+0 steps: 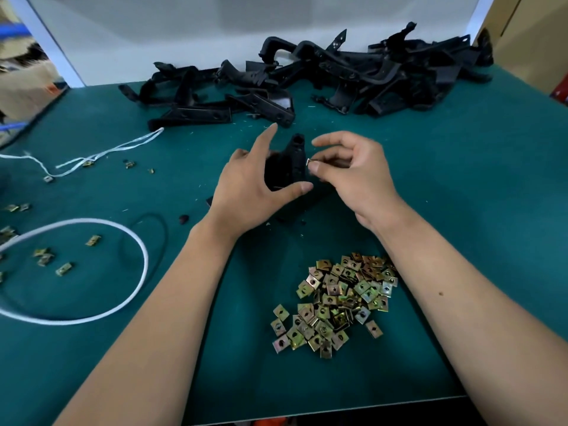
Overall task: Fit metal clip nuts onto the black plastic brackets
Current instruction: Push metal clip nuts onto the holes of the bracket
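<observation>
**Clip nut held at the side of a bracket, mid-bench**

Both hands work over the middle of the green bench [461,210]. The left hand [249,186] holds a black plastic bracket [293,161] from its left side: the thumb lies across the lower front of the bracket, and the index finger stands straight up behind it, pointing toward the far edge. The other fingers of this hand are hidden behind the bracket, so I cannot tell how they lie.

The right hand [353,176] is just beside the bracket on its right. Its thumb and one fingertip are pressed together and pinch a small metal clip nut [309,162] — only a bright bent edge of it shows between the fingertips. The clip nut touches, or almost touches, the right side of the bracket; I cannot tell if it is already on the plastic. The other fingers of the right hand are curled loosely above the pinch.

Near the front edge, between the two forearms, lies a pile of clip nuts [335,302], brass-coloured and square. Along the far edge there is a heap of black brackets [307,78]. On the left side of the bench lie a white cord [116,235] in a loop, a thin white string [101,155], and some scattered clip nuts [64,269].
</observation>
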Available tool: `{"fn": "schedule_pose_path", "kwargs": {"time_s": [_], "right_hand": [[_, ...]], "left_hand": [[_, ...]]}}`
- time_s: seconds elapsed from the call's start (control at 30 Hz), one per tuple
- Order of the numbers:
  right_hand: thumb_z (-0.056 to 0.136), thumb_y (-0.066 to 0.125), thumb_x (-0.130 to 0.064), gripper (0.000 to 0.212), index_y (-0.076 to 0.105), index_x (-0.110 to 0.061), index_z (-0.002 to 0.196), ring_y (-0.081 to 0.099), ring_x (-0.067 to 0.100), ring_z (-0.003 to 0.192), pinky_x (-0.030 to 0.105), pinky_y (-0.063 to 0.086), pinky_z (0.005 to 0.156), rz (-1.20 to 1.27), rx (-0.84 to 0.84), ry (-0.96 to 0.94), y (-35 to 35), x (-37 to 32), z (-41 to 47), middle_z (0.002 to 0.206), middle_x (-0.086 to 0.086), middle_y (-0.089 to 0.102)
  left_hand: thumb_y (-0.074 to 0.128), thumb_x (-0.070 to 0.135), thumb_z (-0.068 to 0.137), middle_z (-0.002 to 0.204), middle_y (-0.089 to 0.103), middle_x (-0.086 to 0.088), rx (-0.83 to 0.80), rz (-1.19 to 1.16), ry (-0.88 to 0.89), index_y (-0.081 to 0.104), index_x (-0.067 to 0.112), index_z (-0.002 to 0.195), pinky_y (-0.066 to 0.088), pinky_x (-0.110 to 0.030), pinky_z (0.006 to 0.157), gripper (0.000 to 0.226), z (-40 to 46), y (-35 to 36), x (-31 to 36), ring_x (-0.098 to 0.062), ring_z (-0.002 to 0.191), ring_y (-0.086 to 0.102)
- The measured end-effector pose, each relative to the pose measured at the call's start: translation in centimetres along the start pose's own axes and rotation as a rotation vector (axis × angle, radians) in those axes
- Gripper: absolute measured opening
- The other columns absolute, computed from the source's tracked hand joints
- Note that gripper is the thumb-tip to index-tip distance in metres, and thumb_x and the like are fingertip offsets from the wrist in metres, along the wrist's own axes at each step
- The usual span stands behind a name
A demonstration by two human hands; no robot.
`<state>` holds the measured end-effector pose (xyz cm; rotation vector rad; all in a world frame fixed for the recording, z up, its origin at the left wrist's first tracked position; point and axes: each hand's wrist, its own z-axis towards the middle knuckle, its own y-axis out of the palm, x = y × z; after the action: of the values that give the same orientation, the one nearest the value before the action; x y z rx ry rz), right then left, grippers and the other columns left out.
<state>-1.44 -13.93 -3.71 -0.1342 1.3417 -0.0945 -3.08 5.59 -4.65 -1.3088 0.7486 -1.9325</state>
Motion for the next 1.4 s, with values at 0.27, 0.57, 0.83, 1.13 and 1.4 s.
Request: {"fn": "schedule_pose_path", "kwargs": {"time_s": [0.27, 0.57, 0.83, 1.13, 1.4], "right_hand": [[0.079, 0.081, 0.000, 0.024, 0.064, -0.015, 0.087, 0.070, 0.016, 0.073, 0.029, 0.060, 0.074, 0.146, 0.142, 0.016, 0.0, -0.2, 0.1, 0.076, 0.004, 0.075], [0.090, 0.072, 0.003, 0.016, 0.079, -0.010, 0.096, 0.074, 0.015, 0.074, 0.021, 0.056, 0.071, 0.280, 0.158, 0.083, -0.2, -0.2, 0.2, 0.080, 0.006, 0.078], [0.088, 0.073, 0.003, 0.015, 0.079, -0.010, 0.091, 0.073, 0.016, 0.072, 0.021, 0.056, 0.070, 0.300, 0.169, 0.122, 0.1, -0.3, 0.2, 0.076, 0.005, 0.077], [0.087, 0.074, 0.005, 0.014, 0.078, -0.008, 0.088, 0.072, 0.017, 0.071, 0.025, 0.057, 0.071, 0.343, 0.175, 0.195, 0.2, -0.1, 0.1, 0.075, 0.005, 0.076], [0.087, 0.073, 0.004, 0.018, 0.069, -0.013, 0.093, 0.065, 0.014, 0.067, 0.027, 0.051, 0.067, 0.261, 0.053, 0.188, -0.7, -0.4, 0.1, 0.069, -0.002, 0.068]], "left_hand": [[0.068, 0.080, 0.071, 0.136, 0.062, 0.012, 0.063, -0.039, 0.100, 0.032, 0.035, 0.155, 0.039, -0.022, 0.099, 0.102, -0.1, -0.1, 0.3, -0.009, 0.127, 0.054], [0.071, 0.080, 0.069, 0.145, 0.056, 0.010, 0.043, -0.016, 0.139, 0.035, 0.033, 0.155, 0.039, -0.022, 0.107, 0.103, -0.1, 0.0, 0.5, -0.006, 0.134, 0.050], [0.069, 0.079, 0.071, 0.144, 0.055, 0.014, 0.038, -0.008, 0.146, 0.038, 0.032, 0.155, 0.043, -0.026, 0.106, 0.101, -0.1, 0.0, 0.6, -0.006, 0.132, 0.050], [0.072, 0.073, 0.073, 0.139, 0.058, 0.011, -0.017, -0.028, 0.176, 0.047, 0.030, 0.152, 0.049, -0.038, 0.105, 0.094, -0.2, -0.1, 0.8, -0.008, 0.128, 0.055], [0.080, 0.065, 0.072, 0.137, 0.059, 0.009, -0.064, -0.027, 0.175, 0.049, 0.028, 0.151, 0.049, -0.038, 0.104, 0.092, -0.3, -0.5, 1.0, -0.009, 0.124, 0.056]]}}
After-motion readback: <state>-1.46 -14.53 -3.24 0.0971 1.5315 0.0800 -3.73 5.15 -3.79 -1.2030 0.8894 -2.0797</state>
